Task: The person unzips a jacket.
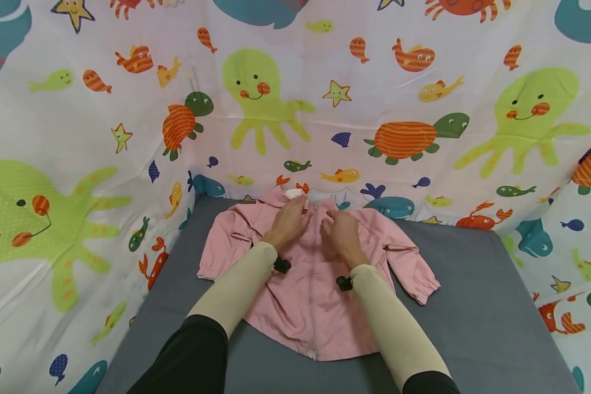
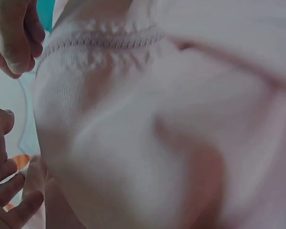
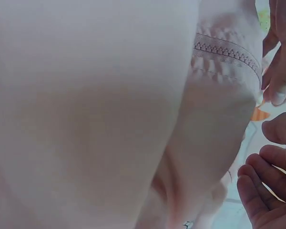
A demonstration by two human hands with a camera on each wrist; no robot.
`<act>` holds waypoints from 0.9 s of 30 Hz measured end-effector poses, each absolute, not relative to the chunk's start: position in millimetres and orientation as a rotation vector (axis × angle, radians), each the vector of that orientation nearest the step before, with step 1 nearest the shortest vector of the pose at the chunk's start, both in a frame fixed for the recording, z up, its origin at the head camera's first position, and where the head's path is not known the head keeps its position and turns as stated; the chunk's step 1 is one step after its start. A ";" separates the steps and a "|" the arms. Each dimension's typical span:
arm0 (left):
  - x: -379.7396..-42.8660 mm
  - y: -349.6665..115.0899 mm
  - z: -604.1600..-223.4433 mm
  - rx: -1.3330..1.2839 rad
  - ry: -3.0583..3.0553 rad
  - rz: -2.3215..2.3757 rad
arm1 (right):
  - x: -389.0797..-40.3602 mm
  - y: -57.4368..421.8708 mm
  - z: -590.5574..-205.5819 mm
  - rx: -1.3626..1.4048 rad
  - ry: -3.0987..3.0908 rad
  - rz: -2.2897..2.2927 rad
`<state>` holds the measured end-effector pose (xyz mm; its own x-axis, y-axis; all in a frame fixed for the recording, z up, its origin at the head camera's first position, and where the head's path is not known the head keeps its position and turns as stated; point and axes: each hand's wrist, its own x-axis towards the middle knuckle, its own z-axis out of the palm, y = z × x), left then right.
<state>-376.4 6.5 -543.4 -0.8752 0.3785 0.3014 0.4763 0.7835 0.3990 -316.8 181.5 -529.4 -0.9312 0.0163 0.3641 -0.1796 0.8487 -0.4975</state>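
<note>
A pink zip-up jacket [image 1: 295, 284] lies front up on the grey surface, its sleeves spread to both sides. Its zipper [image 1: 313, 273] runs down the middle. My left hand [image 1: 289, 223] is over the upper chest by the collar, just left of the zipper. Across from it, my right hand [image 1: 343, 235] hovers by the other side of the collar. In the left wrist view, the left fingers [image 2: 19, 205] are loosely spread. The right fingers [image 3: 264, 176] bend softly, apart from the thumb, with nothing between them. Jacket cloth fills most of both wrist views.
A grey table surface [image 1: 473, 306] extends around the jacket. A white curtain [image 1: 295, 131] printed with sea animals stands behind and along both sides. Inside the collar shows a white patch [image 1: 293, 193]. Small black wrist cameras [image 1: 345, 283] sit on both wrists.
</note>
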 end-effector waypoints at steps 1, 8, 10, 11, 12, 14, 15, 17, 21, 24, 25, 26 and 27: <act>-378.1 6.5 -544.1 -0.678 -2.780 -0.679 | -316.9 180.5 -530.6 0.121 -2.673 0.771; -382.7 7.9 -552.1 -0.644 -2.904 -0.493 | -317.6 175.1 -538.5 0.140 -2.658 0.790; -382.0 7.9 -553.0 -0.603 -2.933 -0.467 | -317.9 173.8 -539.4 0.155 -2.645 0.792; -381.5 7.7 -552.8 -0.587 -2.943 -0.455 | -318.0 173.0 -539.4 0.161 -2.641 0.795; -381.0 7.5 -552.4 -0.574 -2.949 -0.451 | -318.2 172.3 -539.2 0.168 -2.638 0.795; -380.6 6.8 -551.4 -0.557 -2.953 -0.448 | -319.1 170.6 -538.7 0.177 -2.638 0.794; -380.4 6.4 -550.6 -0.554 -2.954 -0.448 | -319.7 169.6 -538.1 0.179 -2.639 0.792; -381.0 5.4 -549.7 -0.556 -2.947 -0.453 | -321.4 167.6 -536.9 0.183 -2.641 0.782; -383.2 3.1 -546.6 -0.588 -2.881 -0.510 | -326.4 162.4 -533.8 0.221 -2.618 0.770; -385.1 1.2 -541.4 -0.654 -2.764 -0.616 | -330.5 158.7 -530.8 0.290 -2.574 0.755; -385.6 0.6 -539.3 -0.684 -2.722 -0.671 | -331.5 157.8 -529.7 0.311 -2.559 0.753; -385.9 0.0 -537.2 -0.719 -2.681 -0.724 | -332.5 156.8 -528.5 0.327 -2.549 0.750; -386.7 -0.7 -535.3 -0.754 -2.639 -0.767 | -333.2 156.0 -527.4 0.337 -2.540 0.737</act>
<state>-386.7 -0.7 -535.3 -0.8206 0.4024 0.4058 0.5573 0.7210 0.4118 -333.2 156.0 -527.4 -0.8587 -0.1011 0.5024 -0.3545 0.8252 -0.4397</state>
